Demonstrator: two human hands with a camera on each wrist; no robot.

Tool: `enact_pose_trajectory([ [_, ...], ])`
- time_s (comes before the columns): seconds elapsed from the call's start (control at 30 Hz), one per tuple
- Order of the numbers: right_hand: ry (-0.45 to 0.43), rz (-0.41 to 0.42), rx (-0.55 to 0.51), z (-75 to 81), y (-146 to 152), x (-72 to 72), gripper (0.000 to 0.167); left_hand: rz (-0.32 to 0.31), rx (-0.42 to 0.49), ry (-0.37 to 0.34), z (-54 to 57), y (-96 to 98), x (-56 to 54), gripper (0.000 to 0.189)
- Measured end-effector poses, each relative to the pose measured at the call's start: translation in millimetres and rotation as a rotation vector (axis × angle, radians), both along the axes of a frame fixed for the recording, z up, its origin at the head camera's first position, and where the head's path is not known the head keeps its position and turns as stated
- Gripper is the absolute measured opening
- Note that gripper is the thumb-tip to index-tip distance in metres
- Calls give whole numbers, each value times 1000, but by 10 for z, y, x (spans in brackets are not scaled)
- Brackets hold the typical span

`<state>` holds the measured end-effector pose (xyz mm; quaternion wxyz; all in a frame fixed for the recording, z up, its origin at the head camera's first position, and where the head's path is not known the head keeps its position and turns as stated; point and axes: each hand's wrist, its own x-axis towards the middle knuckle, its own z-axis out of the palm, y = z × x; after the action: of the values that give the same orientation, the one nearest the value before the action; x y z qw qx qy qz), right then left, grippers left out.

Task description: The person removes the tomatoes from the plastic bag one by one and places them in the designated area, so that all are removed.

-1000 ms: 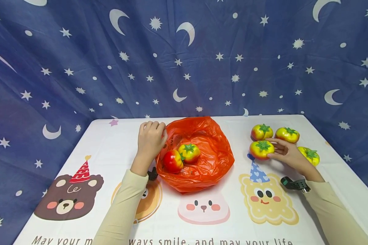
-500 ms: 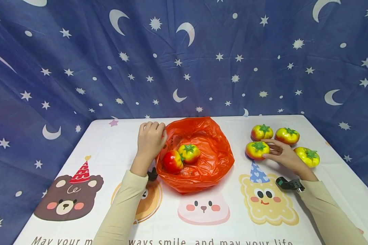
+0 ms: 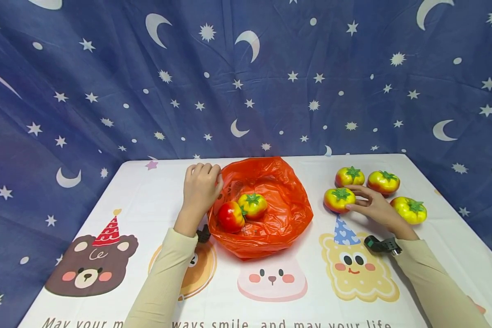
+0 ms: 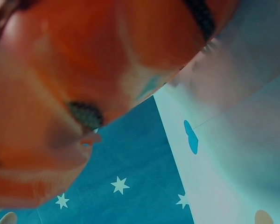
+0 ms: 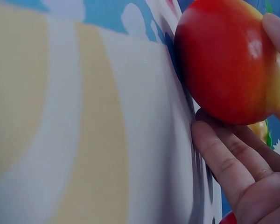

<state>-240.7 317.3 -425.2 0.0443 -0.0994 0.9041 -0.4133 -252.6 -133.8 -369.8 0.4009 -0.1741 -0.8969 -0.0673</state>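
At the left rim of a red plastic bag, my left hand curls its fingers and grips the edge. Two red-and-yellow tomatoes with green leafy tops lie inside the bag, side by side. The left wrist view is mostly filled by the bag's film. Over on the right, my right hand holds another tomato between thumb and fingers from its right side. In the right wrist view that tomato shows its red underside, with the fingers low along the tablecloth.
Two more tomatoes sit behind the right hand, counting the one at its left, and one lies to its right. A white tablecloth with cartoon prints covers the table. Behind it hangs a blue star-and-moon curtain.
My right hand and its tomato have shifted a little to the left, away from the other loose tomatoes. The left hand and the bag stay where they were.
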Motion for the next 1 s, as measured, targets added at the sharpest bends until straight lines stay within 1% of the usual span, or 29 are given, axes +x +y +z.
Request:
enact_pose_trajectory([
  [0.17, -23, 0, -2, 10, -18, -12, 63, 4, -1, -3, -6, -2, -3, 6],
  [0.37, 0, -5, -4, 20, -37, -20, 62, 5, 1, -9, 3, -3, 7, 6],
  [0.5, -12, -6, 1, 10, -25, -25, 63, 9, -1, -17, 9, 2, 12, 7],
  [0.73, -51, -19, -1, 9, -1, -15, 64, 9, -3, -9, 3, 1, 9, 6],
  [1.0, -45, -22, -3, 16, 15, -9, 65, 0, -3, 7, 5, -6, 7, 6],
])
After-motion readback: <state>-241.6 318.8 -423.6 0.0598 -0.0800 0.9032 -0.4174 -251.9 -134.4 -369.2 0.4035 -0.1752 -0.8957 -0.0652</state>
